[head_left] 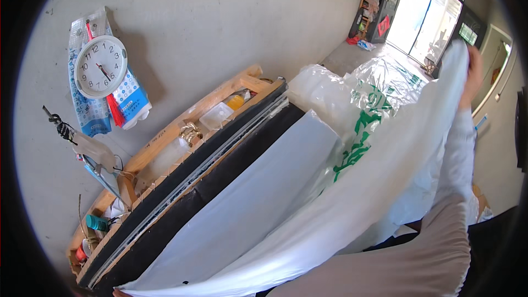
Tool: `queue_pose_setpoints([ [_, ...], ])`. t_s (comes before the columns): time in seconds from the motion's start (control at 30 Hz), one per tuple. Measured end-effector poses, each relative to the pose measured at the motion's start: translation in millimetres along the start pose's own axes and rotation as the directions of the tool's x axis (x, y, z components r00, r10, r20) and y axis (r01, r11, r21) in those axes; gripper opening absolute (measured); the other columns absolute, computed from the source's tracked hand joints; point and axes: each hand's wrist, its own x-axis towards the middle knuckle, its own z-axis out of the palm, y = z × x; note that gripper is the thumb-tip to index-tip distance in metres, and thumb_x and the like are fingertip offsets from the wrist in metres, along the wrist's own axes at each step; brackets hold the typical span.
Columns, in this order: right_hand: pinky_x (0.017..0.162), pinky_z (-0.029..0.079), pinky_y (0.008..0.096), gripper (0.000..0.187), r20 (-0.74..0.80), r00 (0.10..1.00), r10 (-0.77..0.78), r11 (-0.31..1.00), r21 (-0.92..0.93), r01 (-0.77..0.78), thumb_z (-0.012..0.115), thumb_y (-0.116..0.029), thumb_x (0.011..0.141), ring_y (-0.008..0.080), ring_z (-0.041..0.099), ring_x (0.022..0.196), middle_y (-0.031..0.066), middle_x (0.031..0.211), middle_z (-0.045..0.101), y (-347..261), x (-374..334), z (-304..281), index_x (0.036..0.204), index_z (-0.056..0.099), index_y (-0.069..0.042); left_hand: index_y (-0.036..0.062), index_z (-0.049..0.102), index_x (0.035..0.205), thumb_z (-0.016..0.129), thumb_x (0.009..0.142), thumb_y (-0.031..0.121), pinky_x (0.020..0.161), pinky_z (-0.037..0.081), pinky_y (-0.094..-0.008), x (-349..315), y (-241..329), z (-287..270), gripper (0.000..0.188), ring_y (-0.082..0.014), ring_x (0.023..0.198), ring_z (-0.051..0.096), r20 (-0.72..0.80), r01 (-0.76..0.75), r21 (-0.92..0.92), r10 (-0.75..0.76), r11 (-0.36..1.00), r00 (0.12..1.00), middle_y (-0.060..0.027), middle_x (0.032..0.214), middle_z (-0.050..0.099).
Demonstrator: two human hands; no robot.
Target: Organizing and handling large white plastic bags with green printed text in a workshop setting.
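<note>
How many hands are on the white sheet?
2: the right hand at the raised upper-right end of the white sheet, and the left hand, mostly out of view, at its lower-left corner.

Head cam, L of worn pr.: fisheye, faces down/fwd., close over white sheet (352,209); wall clock (102,67) at L, doorway (424,14) far off, upper R.

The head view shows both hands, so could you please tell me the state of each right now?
Left hand: only fingertips show; grip cannot be told.
Right hand: closed, holding the white sheet.
</note>
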Motion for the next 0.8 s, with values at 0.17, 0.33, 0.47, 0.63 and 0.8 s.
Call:
queue_pose_setpoints([
  [0.17,0.072,0.047,0.0291,0.027,0.71,0.522,0.472,0.833,-0.166,-0.528,0.047,-0.016,0.085,0.0132,0.058,0.088,0.003,0.093,0.056,-41,56,155,0.111,0.046,-0.01,0.0051,0.059,0.099,0.032,0.091,0.043,0.056,0.047,-0.0435,3,7,0,0.047,-0.0333,0.067,0.062,0.031,0.109,0.154,-0.116,0.982,0.993,-0.0177,0.082,0.064],
  [0.33,0.101,0.025,0.0435,0.049,0.672,0.385,-0.633,0.772,0.583,0.252,0.055,-0.034,0.081,0.0275,0.04,0.119,0.0114,0.129,0.043,-161,-131,147,0.119,0.045,-0.004,0.0075,0.06,0.094,0.033,0.091,0.041,0.056,0.048,-0.0447,7,-26,1,0.043,-0.0336,0.068,0.062,-0.044,0.171,0.067,-0.168,0.983,0.985,-0.0155,0.081,0.064],
  [0.47,0.097,0.029,0.0456,0.043,0.915,0.231,0.33,0.92,-0.367,0.141,0.055,-0.024,0.078,0.032,0.039,0.118,0.0169,0.125,0.044,14,-293,79,0.115,0.048,-0.003,0.0062,0.061,0.087,0.037,0.09,0.039,0.051,0.047,-0.0421,11,-27,13,0.041,-0.0312,0.063,0.061,-0.088,0.067,0.12,-0.057,0.991,0.995,-0.0149,0.078,0.064],
  [0.63,0.103,0.024,0.0381,0.048,0.911,0.241,0.334,0.896,-0.228,-0.381,0.049,-0.019,0.083,0.0317,0.034,0.122,0.0198,0.13,0.037,0,-336,1,0.125,0.038,0.0,0.0015,0.058,0.082,0.038,0.091,0.031,0.048,0.048,-0.0355,10,-18,2,0.037,-0.0267,0.06,0.06,-0.109,-0.132,0.361,0.183,0.923,0.977,-0.0133,0.076,0.062],
  [0.8,0.105,0.018,0.0432,0.048,0.961,0.262,-0.085,0.996,0.081,0.025,0.044,-0.028,0.086,0.0253,0.029,0.127,0.0126,0.135,0.034,-129,-307,131,0.126,0.039,-0.003,0.0015,0.06,0.094,0.034,0.092,0.033,0.06,0.051,-0.0345,14,-9,-9,0.041,-0.0269,0.078,0.061,0.031,0.179,0.357,-0.203,0.917,0.979,-0.0144,0.092,0.062],
])
